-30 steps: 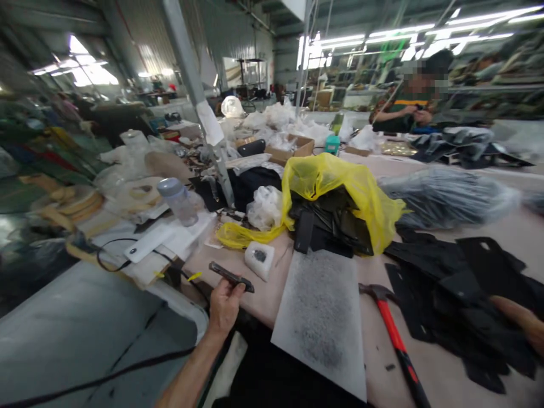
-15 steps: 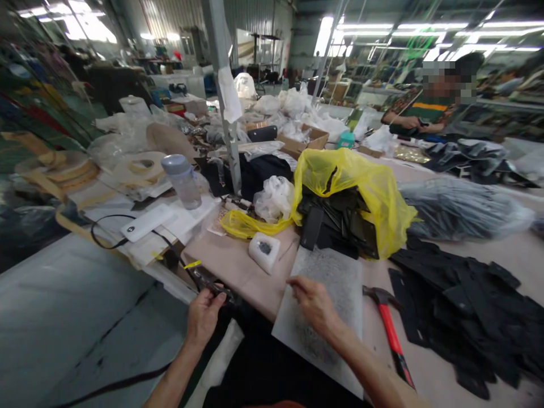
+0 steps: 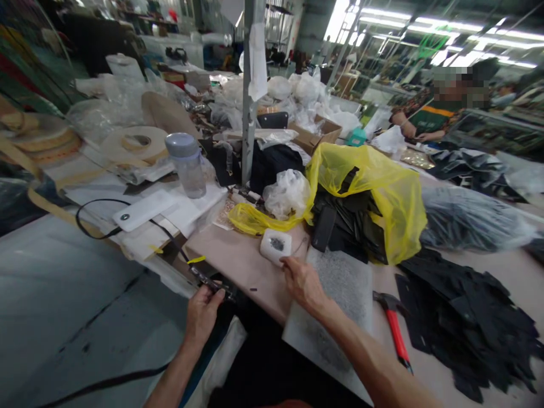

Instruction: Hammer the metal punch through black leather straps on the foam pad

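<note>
My left hand (image 3: 203, 311) is closed at the table's near edge, thumb pressing on a dark strap-like piece (image 3: 208, 279) with shiny spots; its exact kind is unclear. A thin black cord or strap with a yellow tag (image 3: 196, 259) runs close above it. My right hand (image 3: 304, 286) is pinched, fingertips at the near right rim of a small white container (image 3: 274, 245) with dark bits inside. Whatever lies between those fingertips is too small to make out. Below the right wrist lies a grey slab (image 3: 335, 309). A tiny dark piece (image 3: 254, 289) rests on the table.
A red-handled hammer (image 3: 395, 328) lies right of the slab, beside a pile of black pieces (image 3: 471, 317). Behind are a yellow plastic bag (image 3: 399, 204) of dark pieces, a bottle (image 3: 187, 167), a white power bank (image 3: 142, 211) and a metal post (image 3: 249, 113). Another person (image 3: 433, 116) is far right.
My right hand has moved left from above the slab to the white container. The left hand keeps its grip. The whole view has shifted somewhat.
</note>
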